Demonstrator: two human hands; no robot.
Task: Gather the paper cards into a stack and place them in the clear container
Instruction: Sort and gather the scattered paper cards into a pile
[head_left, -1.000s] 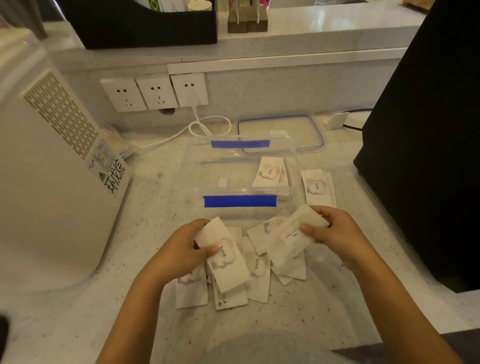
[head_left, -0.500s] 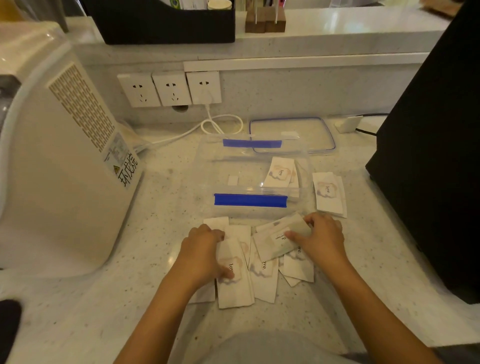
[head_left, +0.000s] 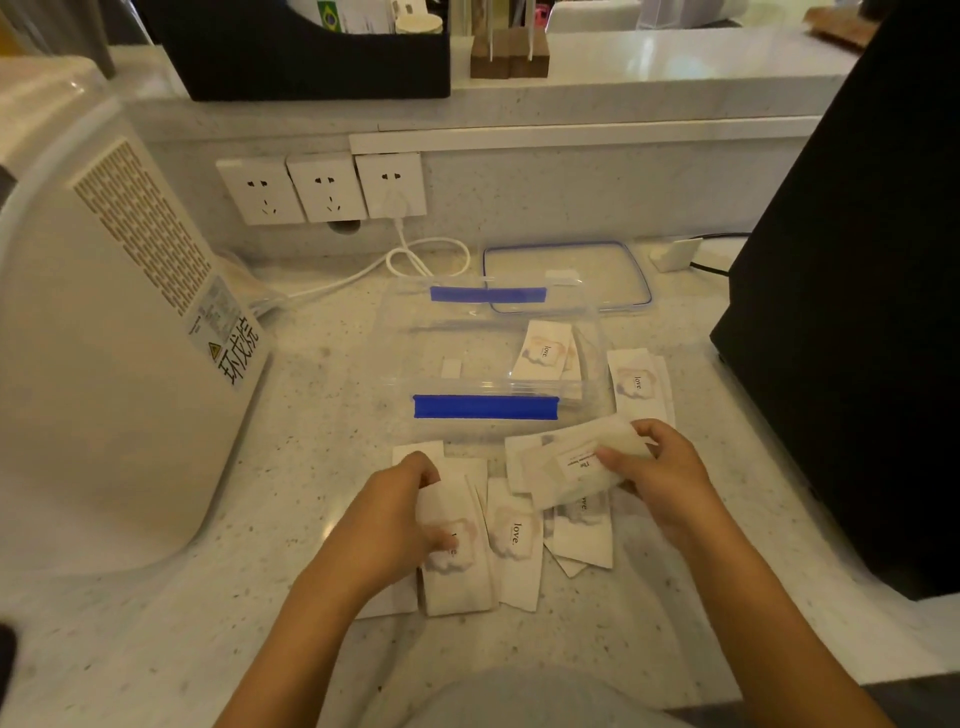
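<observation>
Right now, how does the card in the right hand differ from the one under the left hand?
The right hand pinches the right-hand card crosswise, small-print side up; the left hand holds the left-hand card lengthwise, cloud print up. The right-hand card is nearer the clear container than the left-hand card. Both are white paper, outside it.

Paper cards (head_left: 514, 540): white, pale pink-grey cloud print, black "love." text. Clear container (head_left: 405, 364): blue clip bars. Lid (head_left: 566, 275): clear, blue rim. Desk (head_left: 322, 415): white, dark speckles. Appliance (head_left: 104, 338): cream, tan vent grid.
</observation>
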